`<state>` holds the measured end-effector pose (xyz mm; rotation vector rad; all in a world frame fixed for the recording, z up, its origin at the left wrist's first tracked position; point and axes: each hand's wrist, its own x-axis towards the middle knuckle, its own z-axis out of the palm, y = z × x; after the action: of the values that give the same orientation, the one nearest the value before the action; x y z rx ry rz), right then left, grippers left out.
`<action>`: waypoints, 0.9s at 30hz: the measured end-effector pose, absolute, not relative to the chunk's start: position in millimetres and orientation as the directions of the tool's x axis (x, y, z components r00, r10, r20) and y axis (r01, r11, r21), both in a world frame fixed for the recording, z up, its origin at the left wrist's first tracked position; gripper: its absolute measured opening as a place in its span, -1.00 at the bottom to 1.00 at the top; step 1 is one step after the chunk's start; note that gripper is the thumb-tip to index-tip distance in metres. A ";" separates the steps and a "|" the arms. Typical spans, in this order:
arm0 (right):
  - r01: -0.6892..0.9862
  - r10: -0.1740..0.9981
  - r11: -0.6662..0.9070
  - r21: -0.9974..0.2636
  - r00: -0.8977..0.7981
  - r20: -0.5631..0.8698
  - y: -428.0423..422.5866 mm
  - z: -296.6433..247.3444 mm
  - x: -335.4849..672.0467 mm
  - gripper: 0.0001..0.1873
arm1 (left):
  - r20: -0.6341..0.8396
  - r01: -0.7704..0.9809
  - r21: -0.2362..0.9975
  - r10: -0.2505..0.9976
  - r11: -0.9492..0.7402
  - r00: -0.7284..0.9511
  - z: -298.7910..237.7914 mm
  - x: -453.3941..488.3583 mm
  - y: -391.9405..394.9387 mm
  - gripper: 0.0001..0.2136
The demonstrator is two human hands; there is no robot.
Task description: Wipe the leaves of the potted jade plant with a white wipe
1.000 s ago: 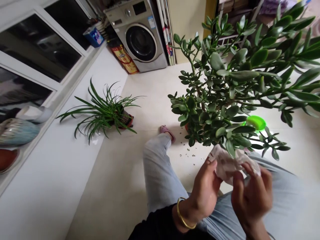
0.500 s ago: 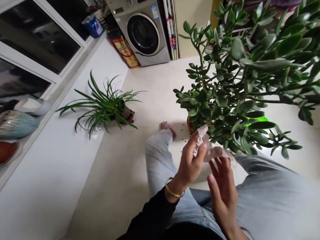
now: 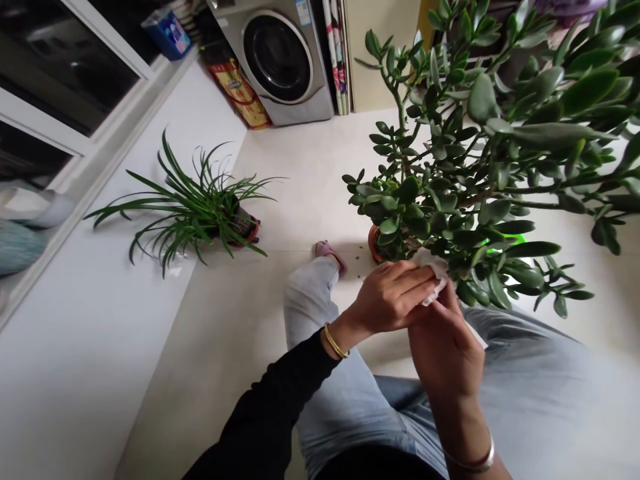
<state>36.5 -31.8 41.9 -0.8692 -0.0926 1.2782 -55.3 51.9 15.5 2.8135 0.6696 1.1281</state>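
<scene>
Over by the far wall there's a washing machine (image 3: 277, 57), with a red-and-yellow container (image 3: 243, 90) standing beside it and a blue box (image 3: 173, 33) up on the window ledge (image 3: 107, 143). A spiky-leaved plant (image 3: 195, 207) in a pot sits on the floor (image 3: 295, 173), against the low white wall. Nearer me, a big leafy plant (image 3: 440, 193) rises from its reddish pot (image 3: 373, 245), its branches fanning out to the right; they crowd the space just past the hands and cover most of something bright green (image 3: 517, 239). The white tissue (image 3: 434, 272) is between the two hands, in front of that plant and above the seated person's lap. The left hand (image 3: 390, 297) presses it against the right hand (image 3: 447, 343), both gripping it. Crumpled, its free end pokes up and forward toward the leaves; I can't make out a long axis.
</scene>
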 end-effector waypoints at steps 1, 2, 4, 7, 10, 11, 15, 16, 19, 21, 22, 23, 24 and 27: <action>-0.799 0.846 0.036 -0.601 0.344 -0.406 -31.1 41.8 37.3 -0.51 | 0.637 0.361 0.141 0.364 -0.922 0.679 16.7 -55.7 54.6 -0.71; -0.805 0.837 0.045 -0.591 0.354 -0.418 -30.7 41.1 38.3 -0.52 | 0.616 0.350 0.097 0.332 -0.932 0.714 17.5 -55.8 57.4 -0.69; -0.822 0.835 0.061 -0.567 0.353 -0.422 -29.7 39.0 40.6 -0.53 | 0.566 0.333 0.020 0.285 -0.943 0.773 18.8 -55.1 63.5 -0.67; -0.850 0.856 0.103 -0.517 0.341 -0.389 -26.5 36.3 43.0 -0.52 | 0.515 0.312 -0.066 0.236 -0.948 0.824 22.3 -53.9 73.4 -0.65; -0.881 0.866 0.124 -0.457 0.321 -0.383 -21.5 35.4 43.0 -0.49 | 0.519 0.318 -0.108 0.219 -0.942 0.826 29.7 -53.3 81.5 -0.67; -0.888 0.867 0.123 -0.444 0.313 -0.387 -19.5 35.6 42.7 -0.47 | 0.519 0.321 -0.115 0.219 -0.940 0.826 32.6 -53.2 83.3 -0.68; -0.890 0.860 0.099 -0.445 0.302 -0.411 -12.5 38.5 40.6 -0.43 | 0.461 0.318 -0.138 0.223 -0.938 0.859 40.2 -52.7 87.3 -0.65; -0.887 0.857 0.094 -0.453 0.303 -0.417 -11.4 39.4 40.1 -0.42 | 0.452 0.324 -0.145 0.229 -0.935 0.862 40.8 -53.0 87.7 -0.64; -0.884 0.859 0.086 -0.460 0.300 -0.414 -10.6 41.2 38.8 -0.40 | 0.476 0.342 -0.151 0.235 -0.927 0.847 39.6 -56.6 87.4 -0.65; -0.887 0.865 0.092 -0.453 0.297 -0.405 -11.7 41.0 38.5 -0.41 | 0.498 0.346 -0.143 0.235 -0.927 0.835 37.4 -61.9 85.8 -0.65; -0.887 0.865 0.096 -0.452 0.299 -0.402 -12.5 40.5 38.6 -0.41 | 0.499 0.352 -0.136 0.243 -0.926 0.832 36.1 -65.3 84.6 -0.66; -0.884 0.864 0.100 -0.456 0.305 -0.401 -13.2 39.8 38.8 -0.43 | 0.492 0.362 -0.129 0.257 -0.923 0.832 34.8 -69.0 83.1 -0.66; -0.880 0.860 0.103 -0.464 0.313 -0.403 -13.9 39.2 39.0 -0.44 | 0.479 0.371 -0.122 0.273 -0.920 0.834 33.5 -72.9 81.3 -0.67; -0.868 0.860 0.092 -0.489 0.317 -0.401 -15.5 37.4 38.7 -0.45 | 0.444 0.388 -0.087 0.313 -0.918 0.840 30.1 -83.4 74.1 -0.70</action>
<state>38.7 -15.5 37.4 -0.7364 0.0130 1.2826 -83.4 74.1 30.1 3.1791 0.6102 0.7181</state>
